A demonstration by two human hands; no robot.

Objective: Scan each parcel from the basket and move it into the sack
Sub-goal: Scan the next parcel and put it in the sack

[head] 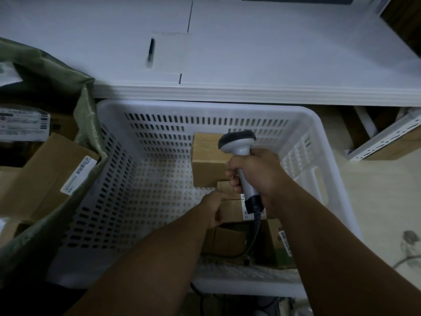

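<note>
A white perforated basket (114, 179) stands below the table edge and holds several brown cardboard parcels. One parcel (208, 160) sits toward the far right of the basket floor. A labelled parcel (232, 209) lies nearer me, and my left hand (213, 209) grips its left edge. My right hand (257, 173) grips the handle of a grey barcode scanner (237, 142), held over the parcels with its head pointing away from me. The green sack (86, 115) stands open at the left with boxes (45, 174) inside.
A white table (250, 53) runs across the top, with a black pen (150, 50) lying on it. The scanner cable (252, 238) hangs down into the basket. White metal rails (387, 137) lie on the floor at the right.
</note>
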